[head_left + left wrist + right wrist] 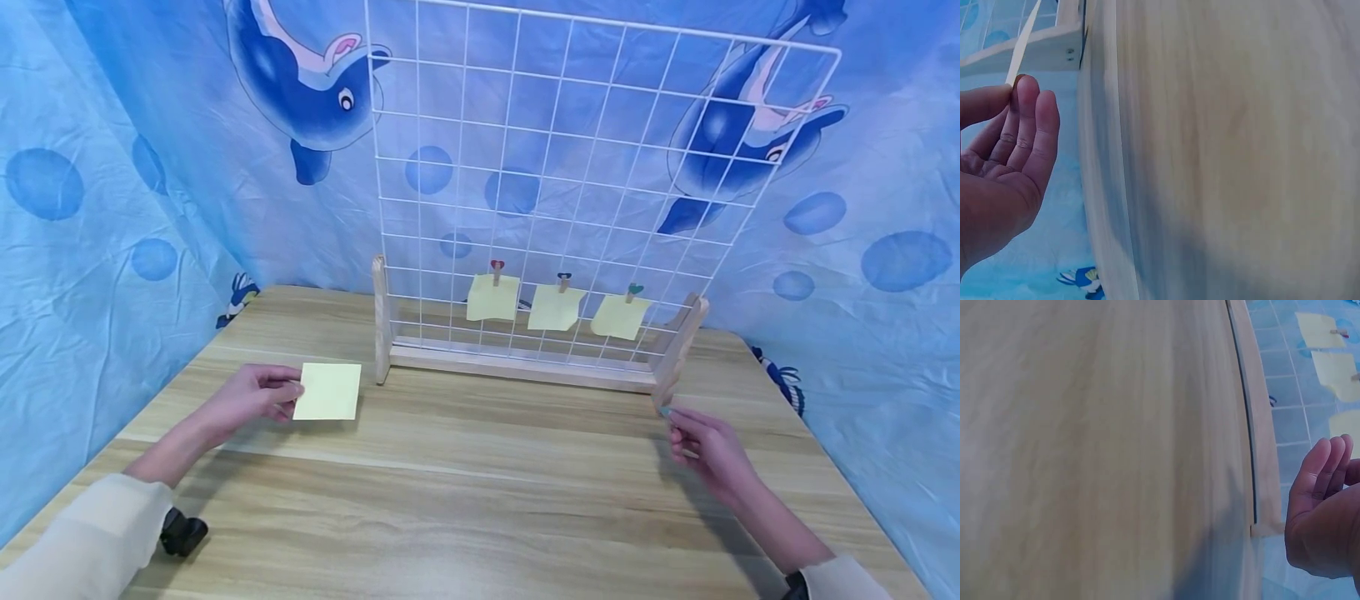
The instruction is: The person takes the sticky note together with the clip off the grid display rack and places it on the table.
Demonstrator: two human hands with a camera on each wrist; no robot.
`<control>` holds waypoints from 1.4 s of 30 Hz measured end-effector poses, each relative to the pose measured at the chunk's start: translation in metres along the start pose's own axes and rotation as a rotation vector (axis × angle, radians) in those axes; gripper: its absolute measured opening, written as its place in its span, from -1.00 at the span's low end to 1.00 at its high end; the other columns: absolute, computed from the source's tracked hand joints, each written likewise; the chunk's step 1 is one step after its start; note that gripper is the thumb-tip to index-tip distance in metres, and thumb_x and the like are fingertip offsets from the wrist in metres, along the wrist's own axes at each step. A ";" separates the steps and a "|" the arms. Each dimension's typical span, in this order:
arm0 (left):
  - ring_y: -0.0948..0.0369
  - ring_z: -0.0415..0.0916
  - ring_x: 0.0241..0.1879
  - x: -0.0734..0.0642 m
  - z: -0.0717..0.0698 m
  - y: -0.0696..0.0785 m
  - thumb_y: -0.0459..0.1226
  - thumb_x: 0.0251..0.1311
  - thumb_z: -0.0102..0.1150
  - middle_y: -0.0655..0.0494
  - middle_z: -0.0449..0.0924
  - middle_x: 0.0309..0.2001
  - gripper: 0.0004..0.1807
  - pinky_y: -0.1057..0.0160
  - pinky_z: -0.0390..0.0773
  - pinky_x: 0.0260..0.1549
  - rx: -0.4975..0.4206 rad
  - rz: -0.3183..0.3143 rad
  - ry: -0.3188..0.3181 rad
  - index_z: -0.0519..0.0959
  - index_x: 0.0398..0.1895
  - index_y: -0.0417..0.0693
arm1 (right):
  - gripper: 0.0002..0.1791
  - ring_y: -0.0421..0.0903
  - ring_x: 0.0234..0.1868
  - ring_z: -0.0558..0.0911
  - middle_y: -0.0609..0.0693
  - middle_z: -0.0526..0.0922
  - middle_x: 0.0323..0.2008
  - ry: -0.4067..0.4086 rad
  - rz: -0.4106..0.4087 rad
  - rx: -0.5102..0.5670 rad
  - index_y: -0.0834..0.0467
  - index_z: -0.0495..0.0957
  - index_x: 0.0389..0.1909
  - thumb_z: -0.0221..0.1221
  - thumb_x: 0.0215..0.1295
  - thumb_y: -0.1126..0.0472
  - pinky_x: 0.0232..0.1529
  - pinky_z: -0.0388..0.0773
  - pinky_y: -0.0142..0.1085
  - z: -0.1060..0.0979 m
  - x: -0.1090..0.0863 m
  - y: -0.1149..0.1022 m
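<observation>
Table (465,517) beneath seemingly square yellow note (327,392)

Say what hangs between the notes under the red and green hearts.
Another yellow note, held by a dark blue heart clip, hangs there on the grid, as the head view shows.

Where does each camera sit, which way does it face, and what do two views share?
Head: worn on the head, facing forward and down at the table and wire grid; left grip, right grip and forearms show.
Left wrist: on that wrist, looking past the left grip at table and wooden stand; left grip shows, left edge.
Right wrist: on that wrist, looking across table and wire grid; right grip shows, right edge.
Shared: head and right wrist both show three clipped notes.
</observation>
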State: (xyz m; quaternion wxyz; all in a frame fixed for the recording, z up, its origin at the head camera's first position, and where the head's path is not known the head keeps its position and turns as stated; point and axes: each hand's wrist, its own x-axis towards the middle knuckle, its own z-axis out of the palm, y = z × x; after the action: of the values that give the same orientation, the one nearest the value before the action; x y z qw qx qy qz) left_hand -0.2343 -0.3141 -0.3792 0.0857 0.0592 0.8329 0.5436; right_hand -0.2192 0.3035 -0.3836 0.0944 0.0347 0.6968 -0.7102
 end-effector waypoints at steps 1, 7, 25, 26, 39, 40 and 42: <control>0.17 0.53 -0.46 0.000 -0.001 -0.001 -0.26 0.18 0.07 -0.05 0.51 -0.38 -0.41 0.11 0.61 -0.39 0.008 -0.004 0.001 0.19 0.13 -0.56 | -0.82 -0.25 -0.49 0.48 -0.12 0.48 -0.53 0.008 0.009 -0.003 0.11 0.48 -0.23 0.01 0.30 0.10 -0.46 0.54 -0.40 -0.002 -0.001 0.001; 0.18 0.52 -0.46 -0.001 -0.012 -0.009 -0.25 0.20 0.04 -0.09 0.50 -0.39 -0.40 0.14 0.61 -0.41 0.060 -0.014 -0.014 0.17 0.15 -0.55 | -0.82 -0.26 -0.49 0.50 -0.13 0.50 -0.53 0.056 0.066 -0.002 0.08 0.52 -0.26 0.06 0.26 0.08 -0.44 0.55 -0.39 -0.018 -0.004 0.006; 0.26 0.44 -0.50 -0.011 -0.027 -0.016 -0.22 0.20 0.03 -0.03 0.44 -0.46 -0.36 0.18 0.60 -0.42 0.161 -0.075 -0.060 0.13 0.17 -0.56 | -0.81 -0.28 -0.55 0.44 -0.19 0.48 -0.57 0.118 0.154 -0.158 0.09 0.51 -0.42 0.08 0.22 0.05 -0.54 0.46 -0.42 -0.057 -0.006 0.006; 0.26 0.43 -0.50 -0.011 -0.028 -0.017 -0.22 0.20 0.03 -0.02 0.43 -0.47 -0.36 0.19 0.60 -0.43 0.164 -0.078 -0.062 0.14 0.17 -0.56 | -0.81 -0.28 -0.55 0.44 -0.18 0.48 -0.56 0.123 0.164 -0.168 0.09 0.51 -0.42 0.08 0.23 0.06 -0.53 0.47 -0.41 -0.059 -0.006 0.006; 0.28 0.37 -0.58 -0.013 -0.036 -0.026 -0.23 0.21 0.02 0.07 0.35 -0.59 -0.35 0.19 0.58 -0.51 0.130 -0.120 -0.109 0.10 0.17 -0.59 | -0.83 -0.29 -0.53 0.46 -0.20 0.51 -0.55 0.137 0.261 -0.193 0.06 0.51 -0.41 0.07 0.21 0.05 -0.51 0.48 -0.42 -0.073 -0.004 0.012; 0.28 0.37 -0.58 -0.013 -0.037 -0.027 -0.22 0.21 0.02 0.07 0.34 -0.60 -0.34 0.20 0.57 -0.52 0.127 -0.123 -0.117 0.09 0.18 -0.59 | -0.83 -0.29 -0.53 0.46 -0.19 0.51 -0.55 0.142 0.267 -0.196 0.06 0.51 -0.41 0.06 0.21 0.05 -0.50 0.48 -0.42 -0.074 -0.004 0.013; 0.27 0.36 -0.60 -0.013 -0.038 -0.027 -0.23 0.22 0.01 0.07 0.33 -0.60 -0.35 0.21 0.56 -0.54 0.119 -0.125 -0.130 0.09 0.18 -0.58 | -0.83 -0.29 -0.54 0.46 -0.19 0.51 -0.56 0.145 0.276 -0.196 0.06 0.51 -0.44 0.06 0.21 0.06 -0.50 0.49 -0.42 -0.075 -0.003 0.014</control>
State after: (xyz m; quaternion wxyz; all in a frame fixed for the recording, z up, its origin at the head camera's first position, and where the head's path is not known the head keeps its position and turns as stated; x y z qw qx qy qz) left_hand -0.2298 -0.3613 -0.3885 0.1698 0.0471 0.8585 0.4816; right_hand -0.2196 0.3783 -0.3985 0.1434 0.1714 0.7562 -0.6150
